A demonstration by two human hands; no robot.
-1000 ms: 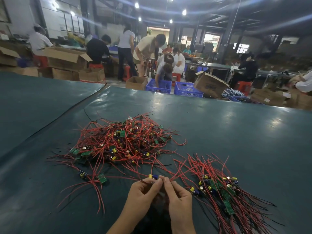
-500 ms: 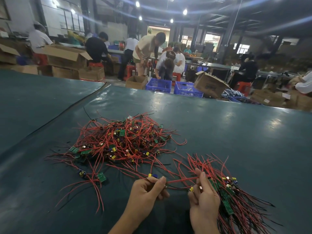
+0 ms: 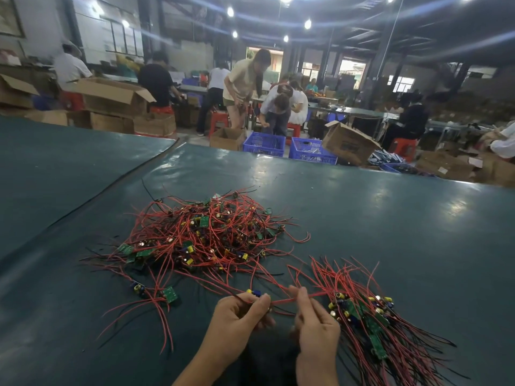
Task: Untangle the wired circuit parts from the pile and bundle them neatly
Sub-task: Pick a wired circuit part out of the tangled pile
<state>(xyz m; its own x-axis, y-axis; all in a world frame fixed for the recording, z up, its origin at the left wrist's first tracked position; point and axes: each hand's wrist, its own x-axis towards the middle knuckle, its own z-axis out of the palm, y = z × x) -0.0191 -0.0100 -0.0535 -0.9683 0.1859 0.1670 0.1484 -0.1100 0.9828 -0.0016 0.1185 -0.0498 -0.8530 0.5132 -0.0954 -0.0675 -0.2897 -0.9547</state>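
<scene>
Your left hand (image 3: pixel 237 316) pinches the small part | right hand (image 3: pixel 313 321) grips its red wire (image 3: pixel 284 300), running left-right between them | tangled pile (image 3: pixel 206 238) mid-frame | sorted bundle (image 3: pixel 370 324) lower right (nearer right hand).

Pretty dim hall overall, lit by small round ceiling lamps (image 3: pixel 307 23) that flare into long bluish streaks across the roof. Daylight blows out the far doorway (image 3: pixel 274 61) and windows. The dark green worktop (image 3: pixel 390 218) picks up soft glare patches on the right. Wide-angle bending at the edges, background people soft and smeary.
</scene>
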